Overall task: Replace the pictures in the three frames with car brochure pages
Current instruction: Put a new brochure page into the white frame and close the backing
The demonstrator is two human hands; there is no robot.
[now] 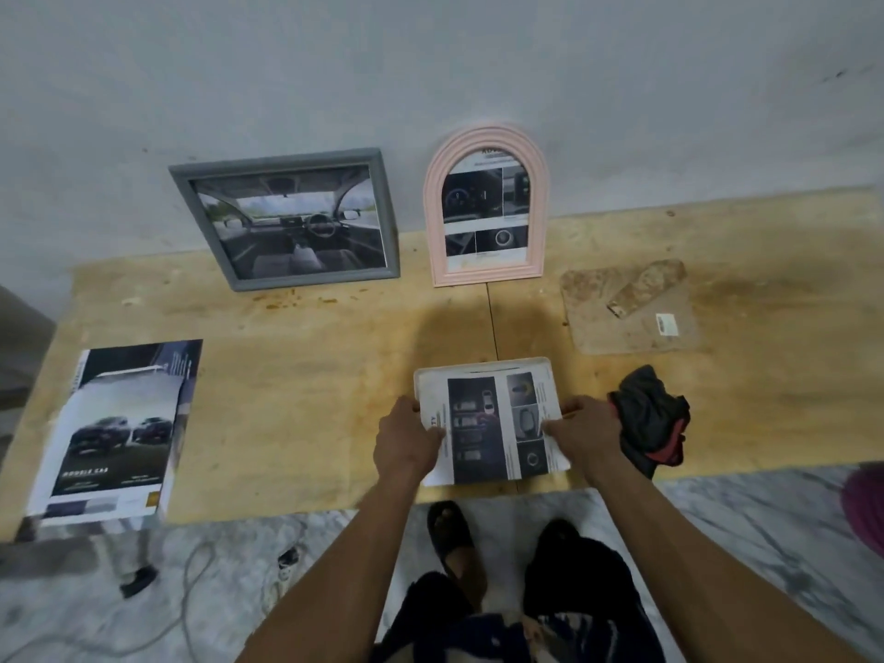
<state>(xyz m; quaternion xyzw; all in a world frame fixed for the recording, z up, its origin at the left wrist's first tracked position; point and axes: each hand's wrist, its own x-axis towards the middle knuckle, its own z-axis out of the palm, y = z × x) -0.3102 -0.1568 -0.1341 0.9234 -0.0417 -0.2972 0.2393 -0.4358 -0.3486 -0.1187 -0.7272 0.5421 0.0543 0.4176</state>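
Both hands hold a brochure page (497, 421) over a white frame (483, 367) lying flat at the near edge of the table (311, 375). The left hand (406, 440) grips the page's left edge, thumb on top and fingers curled under. The right hand (581, 430) pinches the right edge, its thumb lying across the print. The page shows dark car photos and columns of small text; it covers nearly the whole frame, of which only the far rim and left corner show past the paper. Whether the page is already seated in the frame cannot be told.

Just right of the right hand lies a crumpled dark cloth (650, 416) with a red patch. Beyond that hand, further back, a mottled backing board (626, 323) lies flat with a narrow strut piece (646, 287) on it.

Straight ahead of the hands, a pink arched frame (485, 208) leans upright against the wall (430, 64), holding a brochure page with dashboard pictures. Ahead and left of the left hand, a grey frame (287, 217) also leans on the wall, tilted, showing a car interior.

Well to the left of the left hand, a brochure (115, 433) lies flat at the table's near left corner, its top sheet showing two dark cars.

Below the arms are the person's feet in dark sandals (449, 533) on a marbled floor (717, 543), with a cable (191, 590) trailing to the left.
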